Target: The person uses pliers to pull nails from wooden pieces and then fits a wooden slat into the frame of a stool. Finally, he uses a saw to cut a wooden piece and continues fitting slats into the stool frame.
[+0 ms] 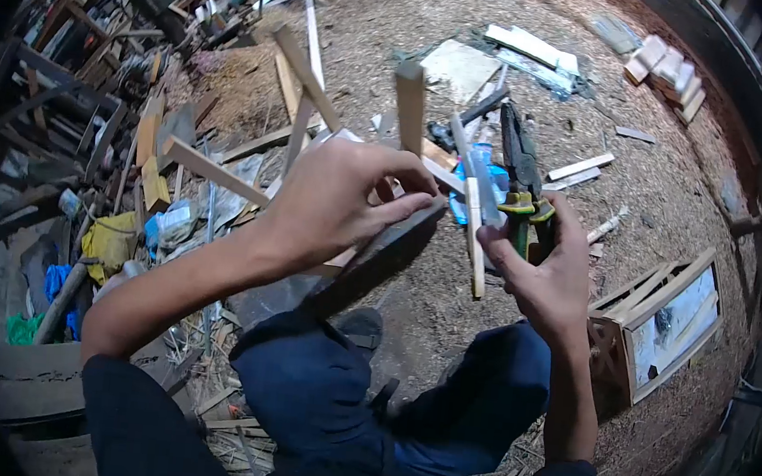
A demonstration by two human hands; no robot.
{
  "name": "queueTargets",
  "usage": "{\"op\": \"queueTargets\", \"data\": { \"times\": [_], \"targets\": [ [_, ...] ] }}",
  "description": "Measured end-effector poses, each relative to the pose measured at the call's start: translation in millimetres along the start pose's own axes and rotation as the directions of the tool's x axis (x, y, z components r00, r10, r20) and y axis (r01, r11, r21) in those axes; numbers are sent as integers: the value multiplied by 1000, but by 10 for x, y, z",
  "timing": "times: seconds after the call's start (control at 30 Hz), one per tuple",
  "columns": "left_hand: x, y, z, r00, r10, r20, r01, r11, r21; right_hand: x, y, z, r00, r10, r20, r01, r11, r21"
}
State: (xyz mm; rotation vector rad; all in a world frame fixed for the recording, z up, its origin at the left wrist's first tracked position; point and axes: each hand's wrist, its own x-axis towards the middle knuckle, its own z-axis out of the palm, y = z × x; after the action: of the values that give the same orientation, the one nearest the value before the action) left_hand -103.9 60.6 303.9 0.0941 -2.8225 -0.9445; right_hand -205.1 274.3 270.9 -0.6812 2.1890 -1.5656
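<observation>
My left hand is closed, thumb and fingertips pinched together over a wooden frame with legs sticking up and outward; what lies between the fingertips is too small to make out. A dark flat board of that piece slants beneath the hand. To the right, my right hand is wrapped round a tool with yellow and green handles, its dark end pointing up. Between the hands a thin pale wooden strip stands at a slant.
A wooden box frame lies at the right. Stacked blocks are at the upper right, near white boards. Scrap wood and a yellow bag fill the left. Wood chips cover the ground.
</observation>
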Motion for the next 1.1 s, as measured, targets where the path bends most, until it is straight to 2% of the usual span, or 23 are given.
{"op": "queueTargets", "data": {
  "times": [0.03,0.07,0.13,0.17,0.2,0.27,0.33,0.37,0.4,0.43,0.47,0.5,0.53,0.6,0.63,0.67,0.73,0.77,0.8,0.87,0.9,1.03,1.1],
  "targets": [
    [-76,-146,-97,1000,0,10,1,997,-79,15,-17,151,1000,-19,13,20,999,-45],
    [-150,-251,-228,996,-62,66,69,992,-102,20,-34,337,994,-110,-15,108,989,-102],
    [-301,-557,-395,991,-103,80,115,979,-169,90,12,661,995,-78,69,86,989,-118],
    [-350,-695,-486,974,-167,152,203,942,-267,84,-21,816,994,8,109,4,994,-107],
    [-418,-878,-509,963,-191,190,255,876,-410,103,43,966,988,26,152,-3,989,-146],
    [-553,-1208,-460,962,-185,202,269,764,-587,105,206,1267,986,-59,154,92,972,-216],
    [-646,-1520,-301,957,-208,200,285,786,-548,125,393,1528,987,-29,157,70,963,-261],
    [-699,-1656,-156,960,-223,168,277,828,-487,133,491,1642,990,-15,141,57,952,-299],
    [-768,-1795,79,968,-228,102,248,826,-505,126,590,1747,987,-4,162,53,953,-298],
    [-852,-1916,312,959,-260,117,281,794,-540,134,685,1845,993,-7,120,44,951,-305],
    [-930,-2051,539,969,-233,84,245,851,-465,147,785,1934,997,-12,74,34,950,-309],
    [-1012,-2167,776,970,-235,64,236,840,-489,148,910,2005,998,-31,53,46,948,-316],
    [-1068,-2210,939,949,-304,85,303,803,-514,145,1008,2067,998,-30,59,47,949,-313],
    [-1144,-2300,1241,948,-319,-10,264,801,-537,114,1211,2132,1000,-15,1,15,962,-273],
    [-1148,-2330,1324,960,-269,-78,184,815,-550,93,1342,2158,999,-32,-27,22,951,-308],
    [-1160,-2349,1408,962,-266,-68,185,811,-555,65,1438,2172,999,-23,-33,12,950,-313],
    [-1149,-2367,1539,948,-271,-167,132,811,-570,24,1591,2205,994,-70,-79,50,971,-232],
    [-1153,-2405,1605,953,-226,-199,84,835,-544,9,1691,2218,990,-100,-96,76,971,-226],
    [-1154,-2390,1638,950,-213,-229,61,844,-532,-2,1736,2221,990,-93,-110,65,971,-232],
    [-1170,-2394,1709,937,-215,-274,34,841,-540,-37,1806,2241,985,-72,-159,53,992,-118],
    [-1181,-2381,1725,930,-244,-276,56,835,-548,-41,1797,2239,982,-65,-177,46,993,-110],
    [-1187,-2420,1742,941,-191,-278,32,871,-490,-72,1834,2252,983,-3,-181,-8,998,-60],
    [-1163,-2433,1737,943,-128,-306,-34,881,-472,-65,1820,2304,978,18,-206,-27,999,-42]
  ]
}}
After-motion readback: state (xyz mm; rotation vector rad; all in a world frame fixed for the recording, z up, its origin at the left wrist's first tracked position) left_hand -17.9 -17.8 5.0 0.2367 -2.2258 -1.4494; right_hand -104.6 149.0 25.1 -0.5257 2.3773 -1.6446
